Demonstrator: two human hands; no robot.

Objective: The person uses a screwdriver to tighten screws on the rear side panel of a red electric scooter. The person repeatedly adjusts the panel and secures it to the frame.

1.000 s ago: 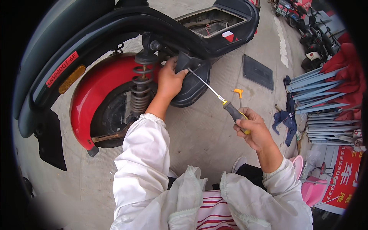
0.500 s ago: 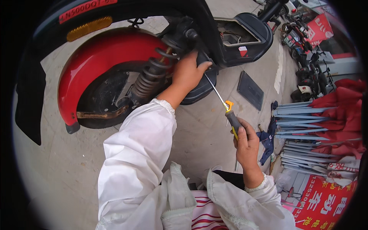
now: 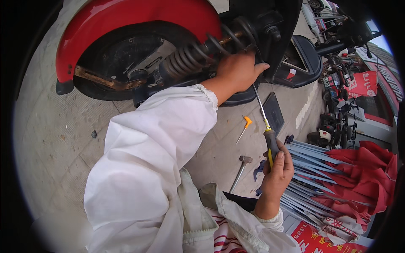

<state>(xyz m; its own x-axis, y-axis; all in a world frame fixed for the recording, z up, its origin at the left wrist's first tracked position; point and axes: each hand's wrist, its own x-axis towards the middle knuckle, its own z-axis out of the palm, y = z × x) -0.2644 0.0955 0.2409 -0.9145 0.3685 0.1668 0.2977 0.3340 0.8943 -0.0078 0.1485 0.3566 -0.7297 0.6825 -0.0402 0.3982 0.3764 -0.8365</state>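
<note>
My left hand (image 3: 238, 71) is closed on a black plastic part (image 3: 262, 57) of the scooter, beside the coiled shock absorber (image 3: 181, 59), its thumb outward and some fingers hidden. My right hand (image 3: 276, 177) holds a grey and yellow screwdriver (image 3: 270, 139) by the handle; its long shaft reaches up to the dark part just below my left thumb, where the tip is unclear. Above and left is the red rear fender (image 3: 80, 38) over the wheel. An orange T-handle hex key (image 3: 247, 121) and a hammer (image 3: 245, 160) lie on the pavement beside the screwdriver.
A black flat panel (image 3: 276, 111) lies on the paved ground (image 3: 63, 147). At the right are bundled metal poles with red fabric (image 3: 358, 173), dark cloth (image 3: 259, 168), a red printed sign (image 3: 308, 238) and parked scooters (image 3: 329, 130) along a shopfront.
The view has swung, so the scooter sits higher and the hammer now shows. My left hand stays at the black part; my right hand still grips the screwdriver, now more upright in view.
</note>
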